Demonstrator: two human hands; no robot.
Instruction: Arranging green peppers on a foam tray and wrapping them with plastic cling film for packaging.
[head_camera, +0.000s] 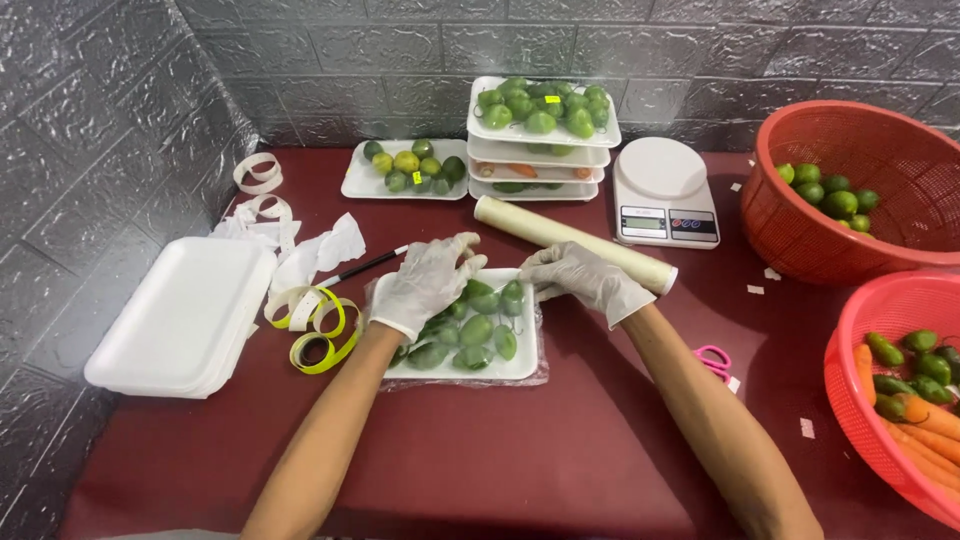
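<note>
Wrapped tray (520, 368) edges under left hand (425, 285), right hand (580, 278).

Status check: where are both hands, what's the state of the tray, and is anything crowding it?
Left hand and right hand gloved, pressing cling film over tray of green fruit. Film roll lies just behind tray, label strip at its left.

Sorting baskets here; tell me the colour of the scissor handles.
Pink, seen in the head view: scissor handles beside the right forearm.

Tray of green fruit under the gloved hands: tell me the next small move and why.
Probably smooth the film down over the tray. Both hands, left and right, rest on its far edge by the film roll, and the film looks loose around the fruit.
</note>
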